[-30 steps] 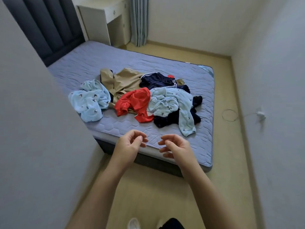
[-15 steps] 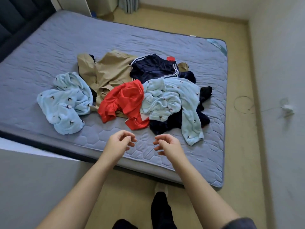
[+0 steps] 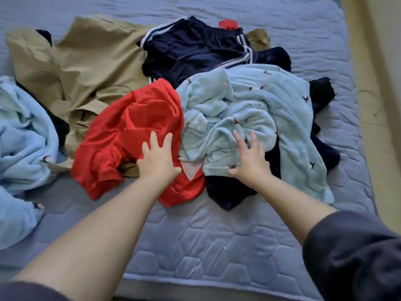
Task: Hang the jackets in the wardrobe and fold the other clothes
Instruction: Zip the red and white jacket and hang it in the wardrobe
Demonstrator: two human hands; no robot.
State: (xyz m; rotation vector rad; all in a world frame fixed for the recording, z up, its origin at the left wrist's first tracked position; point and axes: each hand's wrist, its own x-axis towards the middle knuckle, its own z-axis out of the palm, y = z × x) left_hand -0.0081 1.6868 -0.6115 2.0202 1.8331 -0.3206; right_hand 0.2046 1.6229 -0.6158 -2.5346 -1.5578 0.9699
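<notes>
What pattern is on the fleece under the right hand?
Pale blue fleece with small dark bird-like marks; seen in the head view.

On the bed (image 3: 217, 246) the tee (image 3: 134, 131) lies mid-pile, overlapping the coat (image 3: 86, 61) at its 11 o'clock. The track pants (image 3: 191, 51) lie at 1 o'clock, and a fleece (image 3: 260, 101) touches the tee at 3 o'clock, draped over another garment (image 3: 227, 192). A second fleece (image 3: 23, 137) lies at 9 o'clock. The left hand (image 3: 158, 159) rests on the tee, the right hand (image 3: 249, 161) on the fleece. The floor (image 3: 379, 105) borders the bed at 3 o'clock.
</notes>
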